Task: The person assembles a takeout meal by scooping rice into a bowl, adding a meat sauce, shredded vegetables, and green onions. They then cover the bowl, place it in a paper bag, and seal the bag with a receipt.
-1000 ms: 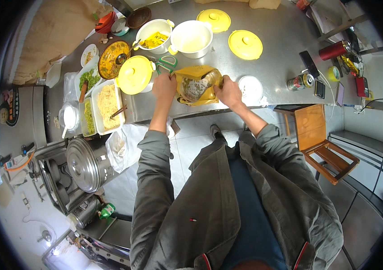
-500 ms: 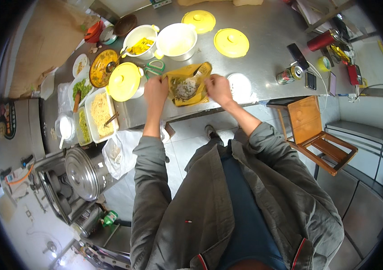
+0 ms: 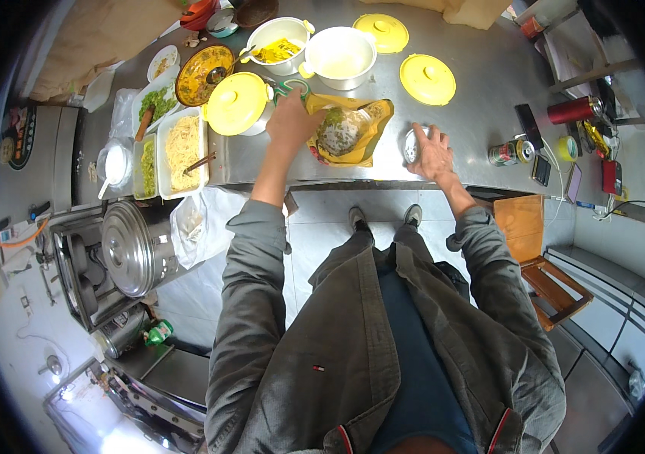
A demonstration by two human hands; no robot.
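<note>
Clearly left hand (image 3: pixel 292 121) grip clamps yellow bag (image 3: pixel 349 130); right hand (image 3: pixel 432 151) lies spread on clear lid (image 3: pixel 412 145).

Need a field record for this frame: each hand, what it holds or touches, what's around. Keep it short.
view: head camera, looking down at a steel counter
left hand: grips the edge of a yellow bag lying on the counter
bag contents: a clear pouch of food with green bits
right hand: flat on a small round lid, not gripping
left of the bag: yellow-lidded pot
behind the bag: white pot, open
right of the hand: drink can
far left: tray of noodles
</note>
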